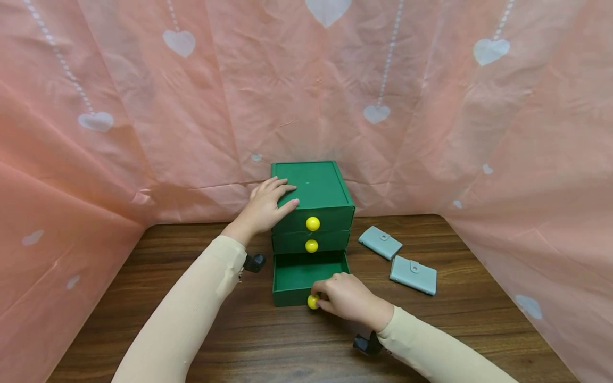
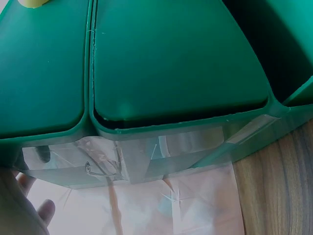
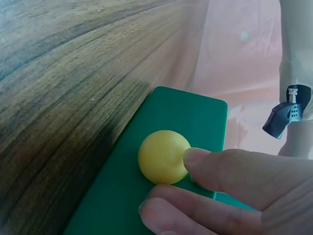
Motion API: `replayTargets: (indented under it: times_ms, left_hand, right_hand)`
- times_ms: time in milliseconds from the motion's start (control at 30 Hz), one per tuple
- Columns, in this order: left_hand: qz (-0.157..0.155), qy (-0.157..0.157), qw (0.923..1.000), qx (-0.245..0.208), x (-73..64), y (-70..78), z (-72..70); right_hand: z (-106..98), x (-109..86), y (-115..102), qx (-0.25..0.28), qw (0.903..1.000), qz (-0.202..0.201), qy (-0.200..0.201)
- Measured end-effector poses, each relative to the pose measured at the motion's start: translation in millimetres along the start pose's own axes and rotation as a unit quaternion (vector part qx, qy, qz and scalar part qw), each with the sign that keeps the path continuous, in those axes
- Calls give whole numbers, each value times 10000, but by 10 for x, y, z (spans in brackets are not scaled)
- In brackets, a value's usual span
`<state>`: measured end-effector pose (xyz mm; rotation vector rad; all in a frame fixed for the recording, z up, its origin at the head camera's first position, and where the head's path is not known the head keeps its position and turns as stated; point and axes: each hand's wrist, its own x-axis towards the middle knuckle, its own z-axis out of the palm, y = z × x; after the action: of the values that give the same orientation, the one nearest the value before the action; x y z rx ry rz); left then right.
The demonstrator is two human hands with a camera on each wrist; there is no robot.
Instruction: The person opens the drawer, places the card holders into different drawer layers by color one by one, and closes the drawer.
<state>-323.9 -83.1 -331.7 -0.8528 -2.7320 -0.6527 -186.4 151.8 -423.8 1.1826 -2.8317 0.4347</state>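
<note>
Pinching the yellow knob (image 1: 313,302) of the open bottom drawer (image 1: 291,299), the right hand (image 1: 351,299) should go slow and straight, while the left hand (image 1: 266,206), spread on top, should hold the green three-drawer box (image 1: 316,186) steady on the surface (image 1: 268,346).

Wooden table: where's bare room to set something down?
Bare wood lies between the left sleeve and curtain, between the left and right sleeves, and between right sleeve, blue cases and curtain. It's crowded around the green drawer unit: cases on its right, the right hand gripping the knob of the open drawer.
</note>
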Motion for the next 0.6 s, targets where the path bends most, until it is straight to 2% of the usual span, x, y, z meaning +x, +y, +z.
replayTargets:
  times_ms: [267, 600]
  left_hand:
    - [-14, -12, 10000, -37, -4, 1, 8]
    - [-28, -1, 10000, -23, -2, 0, 22]
  right_hand:
    - [-72, -25, 17, -76, 9999, -66, -8]
    - [-208, -88, 56, 54, 9999, 56, 88]
